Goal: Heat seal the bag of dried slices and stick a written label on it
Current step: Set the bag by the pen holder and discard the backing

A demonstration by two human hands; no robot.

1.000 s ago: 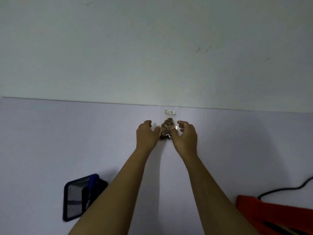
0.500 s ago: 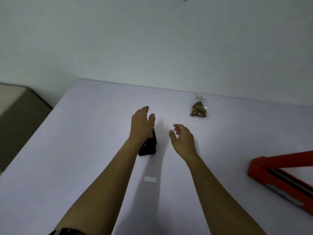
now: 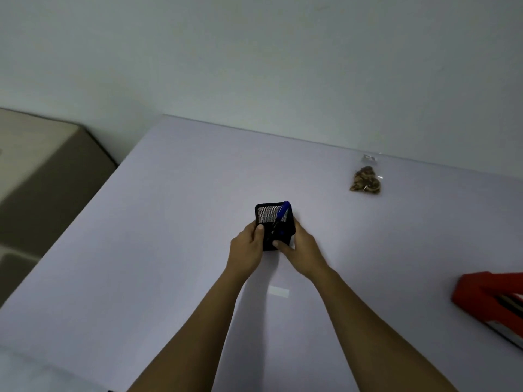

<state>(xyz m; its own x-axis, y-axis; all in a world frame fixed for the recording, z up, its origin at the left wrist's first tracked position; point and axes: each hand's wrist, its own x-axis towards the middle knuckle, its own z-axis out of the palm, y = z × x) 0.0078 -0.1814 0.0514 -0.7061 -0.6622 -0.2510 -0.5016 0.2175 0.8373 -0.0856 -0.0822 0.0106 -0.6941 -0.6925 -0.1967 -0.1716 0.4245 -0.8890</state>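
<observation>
Two hands are on the black mesh pen holder (image 3: 274, 226) as I watch: the left hand (image 3: 249, 247) grips its left wall with the thumb pressed on the front, and the right hand (image 3: 302, 250) clasps its right side, thumb across the lower front. Inside the pen holder a blue pen (image 3: 280, 215) leans, cap end up and tilted to the far right. Just on the near side of the pen holder, between my forearms, a small white label strip (image 3: 278, 291) lies flat on the worktop (image 3: 169, 250), its long axis running left to right. Well beyond the pen holder to the far right, close to the back edge by the wall, lies the clear bag of dried slices (image 3: 366, 181); its long axis runs away from me, the brown slices bunched at the near end and a small white tag at the far end. I judge the bag light, soft and slippery, its contents brittle, so I would pinch it by the empty film at the far end. Off to the near right of the pen holder sits the red heat sealer (image 3: 492, 295), partly out of frame.
</observation>
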